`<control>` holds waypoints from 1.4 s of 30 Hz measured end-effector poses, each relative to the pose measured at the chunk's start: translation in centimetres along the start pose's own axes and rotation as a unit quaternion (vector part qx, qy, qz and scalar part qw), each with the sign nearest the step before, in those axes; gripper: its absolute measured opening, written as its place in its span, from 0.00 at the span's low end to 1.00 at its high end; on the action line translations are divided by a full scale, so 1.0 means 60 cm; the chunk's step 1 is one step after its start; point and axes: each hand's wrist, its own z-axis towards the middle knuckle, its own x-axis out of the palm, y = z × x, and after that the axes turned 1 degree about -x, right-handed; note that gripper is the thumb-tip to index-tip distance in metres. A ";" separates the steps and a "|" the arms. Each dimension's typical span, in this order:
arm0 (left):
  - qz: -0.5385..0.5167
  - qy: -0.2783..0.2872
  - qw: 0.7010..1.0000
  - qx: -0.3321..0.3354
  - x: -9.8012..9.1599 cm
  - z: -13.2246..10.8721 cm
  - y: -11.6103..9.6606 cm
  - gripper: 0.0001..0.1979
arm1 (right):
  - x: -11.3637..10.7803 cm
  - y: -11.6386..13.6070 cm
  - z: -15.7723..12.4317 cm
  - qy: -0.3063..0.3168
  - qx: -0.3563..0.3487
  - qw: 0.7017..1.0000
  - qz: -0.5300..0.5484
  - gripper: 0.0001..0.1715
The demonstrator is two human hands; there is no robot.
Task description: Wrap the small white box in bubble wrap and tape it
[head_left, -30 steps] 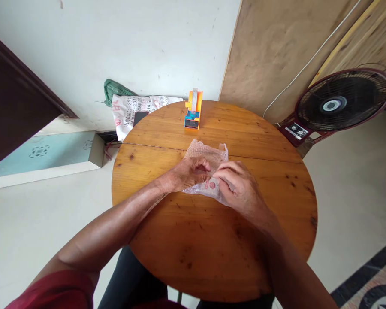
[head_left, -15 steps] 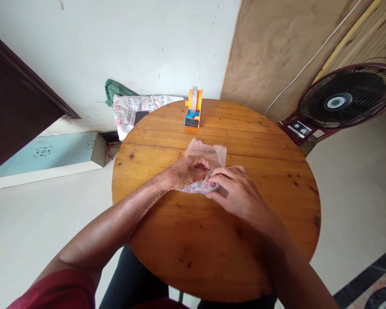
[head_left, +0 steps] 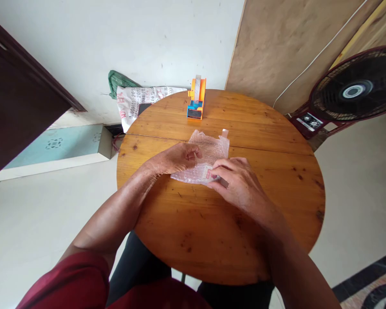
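A sheet of clear bubble wrap [head_left: 209, 150] lies on the round wooden table [head_left: 218, 223], folded over a small item with red print [head_left: 208, 172]. My left hand [head_left: 176, 158] rests on the wrap's left side, fingers curled and pinching it. My right hand [head_left: 236, 184] presses the folded near edge of the wrap and the item inside, fingers closed on it. A short strip of tape sticks up at the wrap's far right corner [head_left: 224, 132].
An orange and blue tape dispenser [head_left: 196, 103] stands at the table's far edge. Behind the table, a printed white sack [head_left: 141, 105] and a green bag lie on the floor. A floor fan [head_left: 354, 92] stands at the right, by wooden boards.
The near edge of the wrap has been folded further over the item. My right hand slid left along it. The view shifted slightly.
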 end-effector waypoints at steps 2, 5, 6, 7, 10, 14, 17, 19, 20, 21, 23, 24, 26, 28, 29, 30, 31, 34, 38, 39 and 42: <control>0.020 -0.016 1.000 -0.006 -0.006 -0.001 -0.002 0.08 | 0.000 0.001 0.000 0.005 0.003 1.000 0.006 0.05; 0.060 -0.047 0.997 -0.032 -0.016 -0.010 -0.015 0.12 | 0.001 0.004 -0.001 0.014 0.018 1.000 0.017 0.05; 0.081 -0.067 0.994 -0.040 -0.019 -0.015 -0.019 0.15 | 0.002 0.005 -0.001 0.015 0.023 0.999 0.018 0.06; 0.106 -0.089 0.989 -0.046 -0.022 -0.022 -0.022 0.17 | 0.003 0.006 -0.002 0.014 0.026 0.999 0.018 0.06; 0.163 -0.143 0.974 -0.071 -0.026 -0.047 -0.017 0.28 | 0.003 0.008 -0.004 0.004 0.016 1.000 -0.007 0.05; 0.117 -0.144 0.972 -0.146 -0.019 -0.079 0.002 0.40 | 0.001 0.007 -0.006 -0.005 0.007 0.999 -0.049 0.06; 0.029 -0.142 0.970 -0.197 -0.007 -0.089 -0.002 0.41 | 0.001 0.006 -0.007 -0.009 0.003 0.999 -0.048 0.07; -0.014 -0.133 0.964 -0.228 0.002 -0.087 -0.012 0.41 | 0.002 0.005 -0.008 -0.013 0.001 0.999 -0.045 0.08; -0.026 -0.127 0.962 -0.239 0.006 -0.083 -0.018 0.40 | 0.002 0.005 -0.008 -0.015 0.002 0.999 -0.044 0.08; -0.032 -0.123 0.961 -0.247 0.010 -0.079 -0.023 0.39 | 0.002 0.006 -0.008 -0.016 0.005 0.999 -0.043 0.08; -0.037 -0.120 0.958 -0.257 0.017 -0.069 -0.029 0.36 | 0.001 0.008 -0.008 -0.017 0.007 0.999 -0.042 0.08; -0.039 -0.121 0.957 -0.263 0.020 -0.064 -0.030 0.35 | 0.000 0.008 -0.008 -0.016 0.008 0.999 -0.042 0.08; -0.046 -0.123 0.953 -0.272 0.025 -0.055 -0.027 0.33 | 0.000 0.009 -0.008 -0.013 0.010 0.999 -0.042 0.09; -0.060 -0.128 0.951 -0.276 0.028 -0.049 -0.020 0.31 | 0.000 0.009 -0.008 -0.008 0.013 0.999 -0.041 0.09; -0.070 -0.131 0.949 -0.278 0.029 -0.046 -0.016 0.30 | 0.001 0.008 -0.008 -0.005 0.013 0.999 -0.039 0.08; -0.082 -0.129 0.949 -0.277 0.030 -0.043 -0.012 0.30 | 0.001 0.007 -0.008 -0.004 0.013 0.999 -0.037 0.08; -0.093 -0.122 0.949 -0.276 0.030 -0.040 -0.008 0.28 | 0.002 0.006 -0.008 -0.005 0.011 0.999 -0.036 0.07; -0.120 -0.089 0.952 -0.266 0.031 -0.034 -0.004 0.21 | 0.005 0.004 -0.007 -0.012 0.007 0.999 -0.036 0.06; -0.110 -0.102 0.953 -0.262 0.041 -0.027 -0.020 0.12 | 0.002 0.006 -0.008 -0.007 0.009 0.999 -0.038 0.05; -0.104 -0.113 0.953 -0.262 0.045 -0.026 -0.028 0.10 | 0.001 0.006 -0.008 -0.006 0.008 0.999 -0.040 0.05; -0.087 -0.141 0.953 -0.255 0.056 -0.024 -0.052 0.06 | -0.001 0.006 -0.009 -0.007 0.000 0.999 -0.048 0.06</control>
